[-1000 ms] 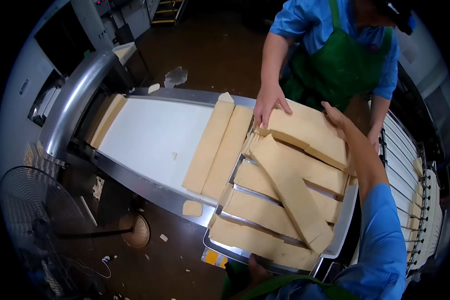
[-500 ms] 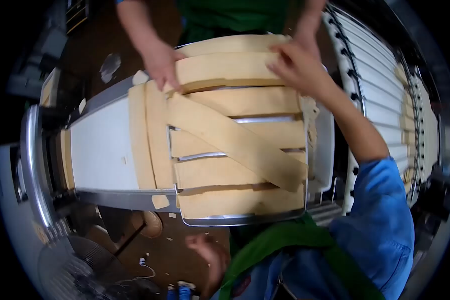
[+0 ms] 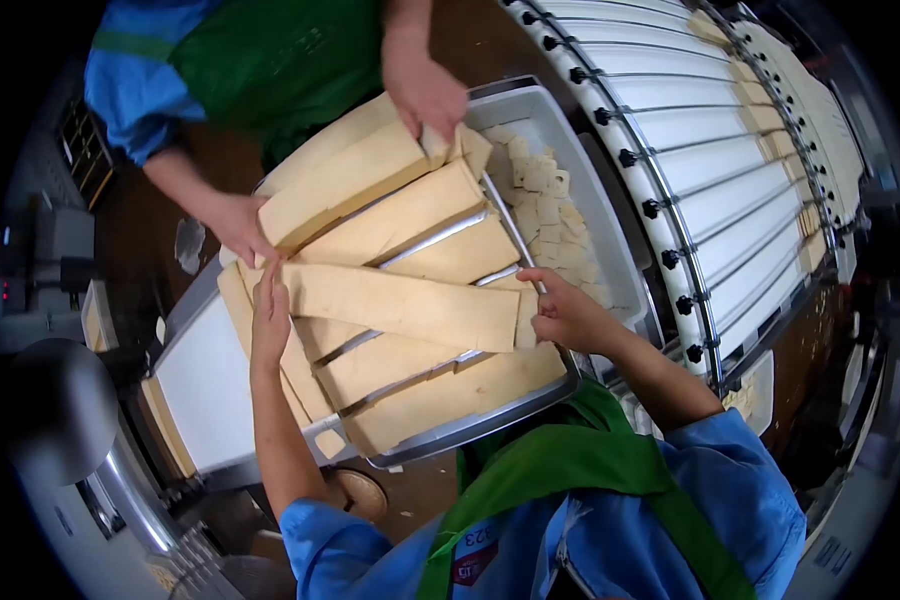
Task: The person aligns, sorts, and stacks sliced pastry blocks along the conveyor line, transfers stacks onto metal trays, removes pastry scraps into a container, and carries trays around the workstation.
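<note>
A dough strip [image 3: 400, 305] lies slantwise over several other pale dough strips in a metal-rimmed tray [image 3: 470, 430]. My left hand [image 3: 270, 315] is at the strip's left end, its fingers stretched out and close together, against or just beside the dough. Near the right end is my right hand [image 3: 567, 312], the index finger extended by the tray's edge and the other fingers partly curled. No dough shows in its grip. Across the tray, a co-worker's hands [image 3: 425, 92] hold the two ends of a thick dough strip or stack [image 3: 345, 190].
A white bin [image 3: 610, 230] with many small dough pieces stands right of the tray. Beyond it runs a slatted conveyor [image 3: 660, 100] with dough pieces along its far side. A white belt [image 3: 205, 385] with dough strips lies at the left.
My left hand has come up from below the tray to the slanted strip's left end. My right hand has drawn back from the far strips to the near right. The view has turned.
</note>
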The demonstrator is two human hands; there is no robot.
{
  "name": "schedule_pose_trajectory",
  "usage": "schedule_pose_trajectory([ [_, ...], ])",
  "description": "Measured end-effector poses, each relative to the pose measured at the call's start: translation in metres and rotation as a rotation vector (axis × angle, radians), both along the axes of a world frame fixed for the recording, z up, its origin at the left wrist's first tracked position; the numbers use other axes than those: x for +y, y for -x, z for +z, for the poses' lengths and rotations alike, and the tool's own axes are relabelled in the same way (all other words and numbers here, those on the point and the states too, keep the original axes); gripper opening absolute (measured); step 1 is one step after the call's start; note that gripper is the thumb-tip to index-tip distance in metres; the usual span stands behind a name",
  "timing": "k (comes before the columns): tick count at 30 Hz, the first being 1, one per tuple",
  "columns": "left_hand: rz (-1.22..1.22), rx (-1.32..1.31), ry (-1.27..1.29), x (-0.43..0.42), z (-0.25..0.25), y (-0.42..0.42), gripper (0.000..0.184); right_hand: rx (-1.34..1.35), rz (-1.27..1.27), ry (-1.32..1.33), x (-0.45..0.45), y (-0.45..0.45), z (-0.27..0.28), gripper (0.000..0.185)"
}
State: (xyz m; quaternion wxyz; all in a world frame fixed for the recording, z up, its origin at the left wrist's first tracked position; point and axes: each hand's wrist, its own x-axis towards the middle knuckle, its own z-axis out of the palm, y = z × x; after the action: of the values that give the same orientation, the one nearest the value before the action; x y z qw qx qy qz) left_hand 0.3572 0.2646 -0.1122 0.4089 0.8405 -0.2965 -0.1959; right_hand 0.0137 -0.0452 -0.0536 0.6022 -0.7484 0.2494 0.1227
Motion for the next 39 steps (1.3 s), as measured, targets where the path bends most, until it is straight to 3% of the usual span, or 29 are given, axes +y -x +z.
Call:
schedule_pose_trajectory([
  [1, -0.113, -0.020, -0.049, -0.005, -0.001, -0.007, 0.058, -0.008, -0.030, 0.012, -0.004, 0.006, 0.003, 0.073],
  [2, -0.227, -0.047, -0.094, -0.012, -0.002, -0.015, 0.062, 0.036, -0.099, 0.289, -0.009, 0.011, 0.006, 0.072],
  [3, -0.364, -0.095, -0.124, -0.014, 0.009, -0.017, 0.087, 0.088, -0.177, 0.565, -0.012, 0.016, 0.010, 0.071],
  [4, -0.410, -0.134, -0.257, -0.017, 0.020, -0.018, 0.100, 0.085, -0.231, 0.588, -0.012, 0.018, 0.017, 0.071],
  [6, -0.532, -0.287, -0.461, -0.023, 0.021, -0.023, 0.122, 0.107, -0.168, 1.115, -0.008, 0.019, 0.046, 0.079],
  [7, -0.588, -0.401, -0.537, -0.021, 0.013, -0.030, 0.132, 0.279, 0.035, 0.732, 0.001, 0.000, 0.084, 0.089],
  [8, -0.534, -0.325, -0.617, -0.025, 0.017, -0.026, 0.133, 0.250, 0.215, 0.636, 0.017, -0.007, 0.044, 0.098],
  [9, -0.498, -0.330, -0.541, -0.028, 0.016, -0.020, 0.129, 0.129, 0.204, 0.512, 0.039, -0.015, 0.035, 0.104],
  [10, -0.446, -0.325, -0.469, -0.035, 0.026, -0.010, 0.122, 0.077, 0.201, 0.556, 0.054, -0.028, 0.023, 0.107],
  [12, -0.418, -0.428, -0.330, -0.035, 0.021, 0.001, 0.116, 0.100, 0.021, 0.599, 0.062, -0.043, 0.019, 0.092],
  [13, -0.332, -0.317, -0.321, -0.037, 0.026, 0.010, 0.111, 0.095, -0.009, 0.609, 0.065, -0.042, 0.016, 0.092],
  [15, -0.236, -0.290, -0.087, -0.022, -0.002, 0.013, 0.103, -0.006, -0.021, 0.546, 0.063, -0.037, 0.008, 0.074],
  [16, -0.168, -0.264, -0.123, -0.020, 0.004, 0.023, 0.105, -0.010, -0.047, 0.553, 0.058, -0.030, 0.012, 0.074],
  [18, -0.189, -0.588, -0.072, -0.021, 0.010, 0.041, 0.096, -0.078, -0.092, 0.748, 0.045, -0.008, 0.031, 0.060],
  [20, -0.212, -0.531, 0.009, -0.081, 0.101, 0.130, 0.077, -0.155, -0.122, 0.746, 0.010, 0.029, 0.046, 0.068],
  [22, -0.123, -0.572, -0.012, -0.112, 0.090, 0.166, 0.086, -0.346, -0.273, 0.977, -0.033, 0.074, 0.054, 0.068],
  [23, -0.015, -0.613, -0.042, -0.129, 0.080, 0.184, 0.095, -0.289, -0.277, 0.981, -0.059, 0.097, 0.064, 0.069],
  [24, 0.068, -0.408, 0.284, -0.163, 0.072, 0.220, 0.088, -0.235, -0.276, 0.985, -0.088, 0.122, 0.075, 0.070],
  [25, 0.035, -0.537, 0.165, -0.188, 0.081, 0.247, 0.081, -0.213, -0.313, 0.953, -0.117, 0.148, 0.079, 0.071],
  [28, -0.048, -0.250, 0.156, -0.270, 0.111, 0.346, 0.073, -0.311, -0.286, 0.883, -0.204, 0.231, 0.056, 0.075],
  [29, -0.129, -0.309, 0.144, -0.286, 0.094, 0.361, 0.078, -0.255, -0.275, 0.854, -0.232, 0.254, 0.045, 0.073],
  [30, -0.224, -0.537, -0.081, -0.306, 0.113, 0.390, 0.075, -0.202, -0.262, 0.821, -0.258, 0.274, 0.032, 0.072],
  [31, -0.303, -0.386, 0.036, -0.324, 0.097, 0.405, 0.076, -0.158, -0.363, 0.721, -0.287, 0.293, 0.013, 0.069],
  [32, -0.459, -0.253, -0.022, -0.338, 0.092, 0.419, 0.077, -0.114, -0.460, 0.620, -0.310, 0.307, 0.000, 0.068],
  [36, -0.613, -0.075, -0.045, -0.409, 0.084, 0.475, 0.075, 0.316, -0.596, 0.750, -0.384, 0.319, -0.003, 0.058],
  [39, -0.762, -0.004, 0.023, -0.469, 0.058, 0.495, 0.072, 0.442, -0.717, 1.066, -0.463, 0.331, -0.043, 0.052],
])
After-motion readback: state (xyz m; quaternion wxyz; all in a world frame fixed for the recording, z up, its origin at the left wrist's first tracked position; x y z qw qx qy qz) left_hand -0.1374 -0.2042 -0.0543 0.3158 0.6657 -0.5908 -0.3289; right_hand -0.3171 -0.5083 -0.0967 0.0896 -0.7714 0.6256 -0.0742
